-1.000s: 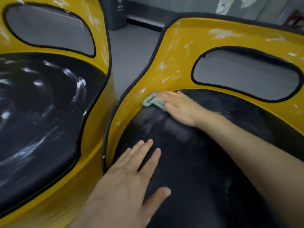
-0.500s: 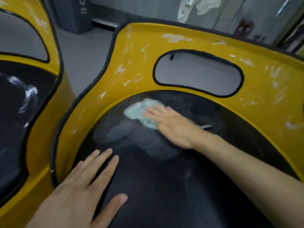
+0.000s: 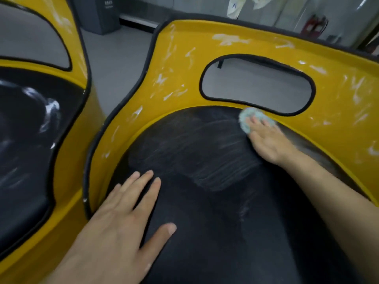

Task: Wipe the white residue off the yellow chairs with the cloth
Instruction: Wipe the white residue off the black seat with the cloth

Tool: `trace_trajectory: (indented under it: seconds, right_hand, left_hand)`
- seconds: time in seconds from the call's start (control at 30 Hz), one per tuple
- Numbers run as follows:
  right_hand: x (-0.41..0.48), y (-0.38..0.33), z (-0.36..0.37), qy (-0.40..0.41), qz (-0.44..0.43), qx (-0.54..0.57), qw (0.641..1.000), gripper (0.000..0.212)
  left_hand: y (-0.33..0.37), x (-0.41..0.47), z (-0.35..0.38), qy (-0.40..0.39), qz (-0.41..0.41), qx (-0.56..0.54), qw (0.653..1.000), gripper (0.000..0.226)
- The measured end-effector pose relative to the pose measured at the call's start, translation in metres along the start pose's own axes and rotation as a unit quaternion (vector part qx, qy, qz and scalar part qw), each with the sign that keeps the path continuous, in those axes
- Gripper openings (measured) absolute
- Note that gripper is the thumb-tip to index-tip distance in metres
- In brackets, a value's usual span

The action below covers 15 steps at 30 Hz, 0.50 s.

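Right hand (image 3: 264, 140) lies flat, fingers straight, pressing the pale green cloth (image 3: 249, 117) onto the back edge of the near chair's black seat (image 3: 205, 212), just under the backrest opening. Left hand (image 3: 123, 218) is spread on the seat's front left edge, holding nothing. Seat wiping is in hand. White residue (image 3: 227, 39) streaks the yellow backrest (image 3: 184, 64), so a firm upward pass looks next. The second chair (image 3: 82, 64) is smeared too.
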State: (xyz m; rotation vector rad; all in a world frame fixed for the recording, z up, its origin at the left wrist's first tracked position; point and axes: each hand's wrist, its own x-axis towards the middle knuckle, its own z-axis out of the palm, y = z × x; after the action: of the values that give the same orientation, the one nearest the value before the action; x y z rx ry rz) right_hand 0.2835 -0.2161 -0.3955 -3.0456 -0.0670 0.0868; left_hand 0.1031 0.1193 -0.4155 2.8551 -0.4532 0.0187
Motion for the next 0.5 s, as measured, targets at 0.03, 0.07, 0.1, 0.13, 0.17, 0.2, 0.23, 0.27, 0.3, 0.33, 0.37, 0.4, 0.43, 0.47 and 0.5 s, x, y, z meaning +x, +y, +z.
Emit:
trace_trajectory:
  seconds: [0.03, 0.07, 0.1, 0.13, 0.17, 0.2, 0.23, 0.27, 0.3, 0.33, 0.37, 0.4, 0.43, 0.47, 0.5]
  right_hand:
    - [-0.006, -0.035, 0.006, -0.002, -0.065, -0.016, 0.998, 0.088]
    - [-0.021, -0.069, 0.015, -0.002, -0.137, -0.027, 0.990, 0.088]
    - [-0.047, -0.097, 0.021, -0.012, -0.200, -0.029, 0.979, 0.083]
    - [-0.078, -0.118, 0.022, -0.027, -0.261, -0.018, 0.965, 0.076]
    - [-0.107, -0.131, 0.019, -0.041, -0.312, 0.001, 0.949, 0.070]
    - [-0.131, -0.133, 0.019, -0.048, -0.353, 0.023, 0.934, 0.064]
    - [-0.147, -0.129, 0.023, -0.047, -0.385, 0.035, 0.921, 0.059]
    - [-0.155, -0.123, 0.025, -0.045, -0.404, 0.042, 0.913, 0.056]
    - [-0.154, -0.117, 0.027, -0.047, -0.409, 0.050, 0.910, 0.055]
    - [-0.142, -0.114, 0.028, -0.041, -0.401, 0.054, 0.914, 0.055]
    - [-0.121, -0.113, 0.026, -0.041, -0.385, 0.046, 0.921, 0.056]
    - [-0.093, -0.111, 0.024, -0.042, -0.360, 0.031, 0.932, 0.059]
    - [-0.060, -0.109, 0.022, -0.041, -0.323, 0.023, 0.945, 0.062]
    - [-0.026, -0.106, 0.020, -0.036, -0.275, 0.018, 0.961, 0.063]
    - [0.005, -0.104, 0.016, -0.036, -0.212, 0.021, 0.976, 0.060]
  left_hand:
    - [0.002, 0.001, 0.000, 0.001, -0.010, 0.007, 1.000, 0.084]
    - [0.003, 0.001, 0.002, 0.014, -0.016, -0.008, 1.000, 0.087]
    - [0.005, 0.001, 0.005, 0.026, -0.025, -0.018, 0.999, 0.090]
    - [0.007, 0.000, 0.009, 0.049, -0.026, -0.025, 0.998, 0.092]
    - [0.009, -0.001, 0.008, 0.057, -0.027, -0.027, 0.998, 0.093]
    - [0.010, 0.000, 0.006, 0.052, -0.026, -0.038, 0.998, 0.094]
    - [0.007, 0.001, 0.009, 0.055, -0.020, -0.036, 0.998, 0.095]
    - [0.005, 0.002, 0.012, 0.047, -0.020, -0.038, 0.998, 0.097]
    - [0.005, 0.002, 0.013, 0.033, -0.023, -0.043, 0.998, 0.097]
    - [0.005, 0.004, 0.010, 0.033, -0.025, -0.038, 0.998, 0.098]
    - [0.004, 0.006, 0.012, 0.045, -0.022, -0.030, 0.998, 0.099]
    - [0.003, 0.006, 0.013, 0.042, -0.017, -0.010, 0.999, 0.098]
    - [0.002, 0.006, 0.013, 0.040, -0.012, 0.011, 0.999, 0.096]
    - [0.001, 0.004, 0.012, 0.033, -0.013, 0.018, 0.999, 0.093]
    - [0.000, 0.001, 0.013, 0.045, -0.012, 0.024, 0.999, 0.091]
